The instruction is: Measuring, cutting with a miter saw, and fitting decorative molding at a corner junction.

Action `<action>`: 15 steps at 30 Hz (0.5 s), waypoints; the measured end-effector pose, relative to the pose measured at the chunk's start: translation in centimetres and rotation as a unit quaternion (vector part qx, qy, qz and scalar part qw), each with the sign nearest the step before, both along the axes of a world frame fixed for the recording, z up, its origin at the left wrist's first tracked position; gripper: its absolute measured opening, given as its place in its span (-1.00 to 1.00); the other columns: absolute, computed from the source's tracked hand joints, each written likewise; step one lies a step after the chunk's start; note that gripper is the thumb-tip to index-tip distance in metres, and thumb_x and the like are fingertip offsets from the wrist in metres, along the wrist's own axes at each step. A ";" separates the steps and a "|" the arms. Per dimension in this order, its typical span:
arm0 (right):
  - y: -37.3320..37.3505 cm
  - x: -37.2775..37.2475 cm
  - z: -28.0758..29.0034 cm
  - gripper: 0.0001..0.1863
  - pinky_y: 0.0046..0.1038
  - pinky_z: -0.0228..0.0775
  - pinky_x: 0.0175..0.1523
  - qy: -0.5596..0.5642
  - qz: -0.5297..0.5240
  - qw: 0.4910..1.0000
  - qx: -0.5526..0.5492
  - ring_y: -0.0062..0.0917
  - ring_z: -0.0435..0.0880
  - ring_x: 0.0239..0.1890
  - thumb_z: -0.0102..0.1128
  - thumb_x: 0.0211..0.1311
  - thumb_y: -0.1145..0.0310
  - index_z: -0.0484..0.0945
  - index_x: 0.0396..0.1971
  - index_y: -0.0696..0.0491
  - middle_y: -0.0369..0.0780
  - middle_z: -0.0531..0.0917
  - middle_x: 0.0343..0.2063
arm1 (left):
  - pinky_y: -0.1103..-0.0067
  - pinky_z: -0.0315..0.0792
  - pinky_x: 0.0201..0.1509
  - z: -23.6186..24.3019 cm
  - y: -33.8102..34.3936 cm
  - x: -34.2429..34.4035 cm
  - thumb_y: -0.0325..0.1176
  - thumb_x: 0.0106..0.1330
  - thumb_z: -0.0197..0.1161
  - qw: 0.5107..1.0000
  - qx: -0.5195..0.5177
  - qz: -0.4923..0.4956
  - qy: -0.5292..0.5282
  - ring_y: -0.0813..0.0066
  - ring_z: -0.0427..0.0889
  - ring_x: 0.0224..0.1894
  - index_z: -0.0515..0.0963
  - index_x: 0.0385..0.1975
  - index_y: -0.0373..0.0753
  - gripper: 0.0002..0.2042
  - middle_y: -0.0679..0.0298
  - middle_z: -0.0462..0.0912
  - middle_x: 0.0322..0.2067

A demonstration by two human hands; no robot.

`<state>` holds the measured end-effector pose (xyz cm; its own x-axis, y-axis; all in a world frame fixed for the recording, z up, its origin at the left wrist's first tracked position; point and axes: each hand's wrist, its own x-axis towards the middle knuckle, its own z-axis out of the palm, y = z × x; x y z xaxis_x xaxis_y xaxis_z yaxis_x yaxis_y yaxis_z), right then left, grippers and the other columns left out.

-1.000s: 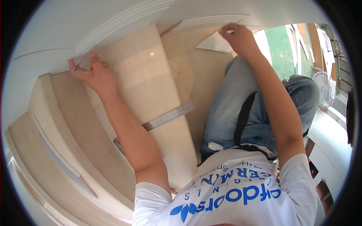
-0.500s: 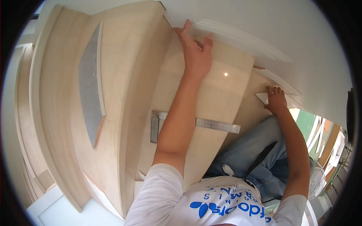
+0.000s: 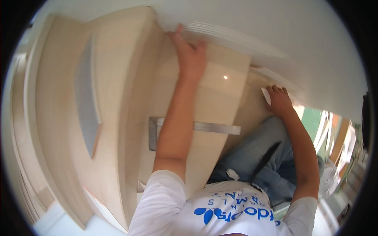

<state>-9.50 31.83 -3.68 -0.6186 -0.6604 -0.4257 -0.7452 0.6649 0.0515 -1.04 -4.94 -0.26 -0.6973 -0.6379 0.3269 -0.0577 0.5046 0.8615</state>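
Note:
My left hand (image 3: 191, 61) reaches to the far edge of a beige stair tread (image 3: 214, 94), beside the riser corner. Its thumb and fingers are spread against the foot of the white wall (image 3: 267, 23), where a ridged white band (image 3: 236, 38) runs; nothing shows in its grasp. On the lower step at right, my right hand (image 3: 281, 102) closes over a pale, pointed flat piece (image 3: 265, 94), mostly hidden under the fingers. A metal try square (image 3: 216, 128) lies on the tread, partly covered by my left forearm.
A grey-faced angular tile offcut (image 3: 87, 106) rests on the higher step at left. Another pale pointed offcut (image 3: 100, 206) lies near the lower left. My bent knee (image 3: 271, 137) takes up the lower step. Assorted clutter (image 3: 346, 157) stands at far right.
The whole view has shifted, so things sit slightly further left, with some blur. My right hand now covers more of the pale piece. My left hand keeps its place by the wall.

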 end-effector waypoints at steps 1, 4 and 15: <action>0.3 0.3 0.9 -0.25 -0.06 0.33 0.42 0.007 -0.003 0.999 -0.048 -0.11 0.58 0.23 0.48 0.06 0.24 0.43 0.29 0.06 -0.05 0.55 0.17 | 0.36 0.39 0.31 -0.1 0.1 -0.1 -0.43 0.45 0.29 1.000 -0.004 0.008 -0.025 -0.08 0.23 0.48 -0.02 0.54 -0.36 -0.23 -0.26 -0.03 0.54; 1.7 1.5 4.3 -0.22 -0.04 0.40 0.37 0.041 -0.077 0.978 -0.190 -0.08 0.60 0.18 0.47 0.07 0.25 0.40 0.33 0.07 -0.03 0.54 0.18 | 0.31 0.37 0.29 0.5 0.7 -0.1 -0.44 0.47 0.28 0.999 0.023 0.004 0.023 0.12 0.39 0.27 0.01 0.51 -0.35 -0.28 -0.12 0.24 0.33; -1.0 4.4 6.3 -0.36 -0.30 0.53 0.29 -0.192 -0.430 0.496 -0.730 -0.41 0.66 0.15 0.45 0.35 0.28 0.34 0.29 0.18 -0.17 0.58 0.06 | 0.54 0.47 -0.20 2.6 2.1 0.5 -0.38 0.55 0.22 0.990 0.137 0.001 -0.023 0.47 0.48 -0.17 -0.13 0.59 -0.19 -0.24 -0.02 0.11 0.46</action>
